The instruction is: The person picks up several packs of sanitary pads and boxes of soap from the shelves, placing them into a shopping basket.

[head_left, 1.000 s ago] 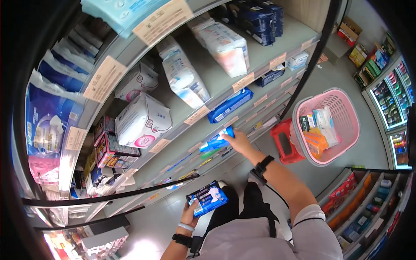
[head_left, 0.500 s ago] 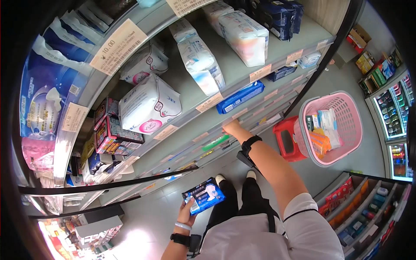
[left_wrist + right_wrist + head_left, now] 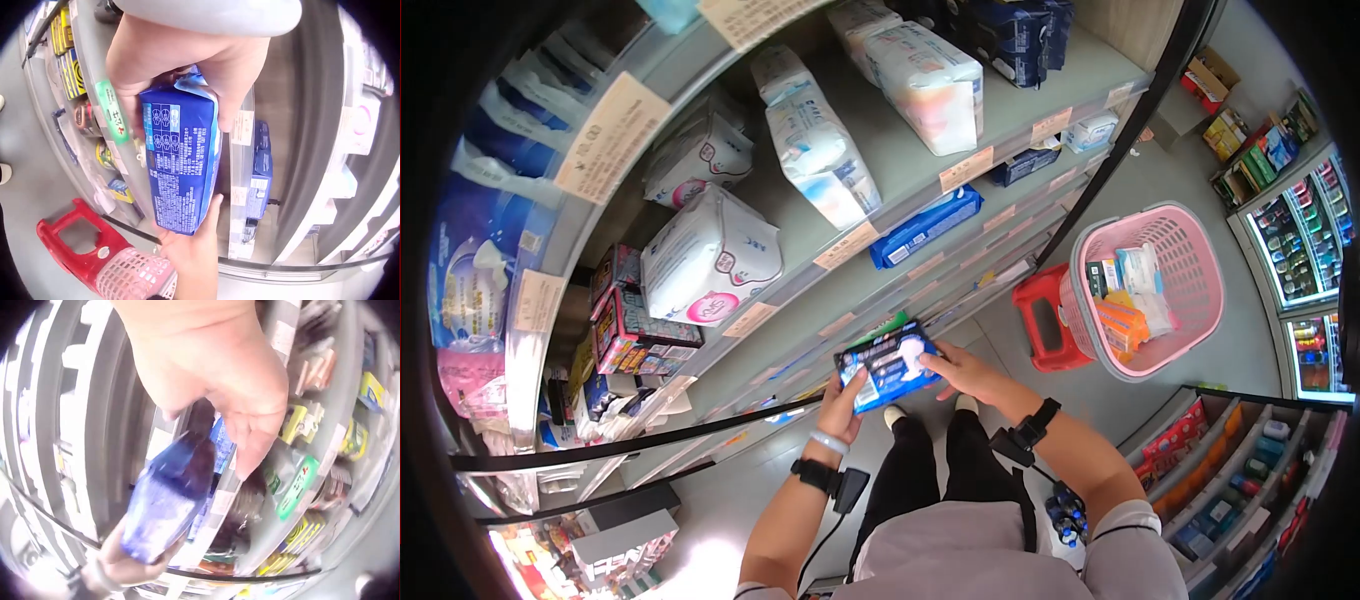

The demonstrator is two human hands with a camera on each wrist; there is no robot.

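Observation:
A blue pack of sanitary pads point(image 3: 890, 372) is held in front of the body, tilted, beside the lower shelves. My left hand point(image 3: 837, 408) grips its left end, thumb over the front. At the other end is my right hand point(image 3: 970, 372), its thumb on the white printed part and its fingers underneath. Seen from the left wrist, the pack's side point(image 3: 178, 162) carries white text and small pad diagrams. The right wrist view is blurred, with the pack's end point(image 3: 200, 428) between thumb and fingers. Another blue pack point(image 3: 927, 228) lies on the shelf above.
White packs point(image 3: 715, 255) and dark blue packs point(image 3: 1025, 40) fill the upper shelf. A pink basket point(image 3: 1212, 290) holding several items, including an orange pack point(image 3: 1125, 325), stands at the right beside a red plastic piece point(image 3: 1050, 330). Another rack point(image 3: 1240, 480) stands at the lower right.
My right hand held a second blue pack at the lower shelf, then came back without it to the pack in my left hand. My left hand has lifted that pack toward the shelf.

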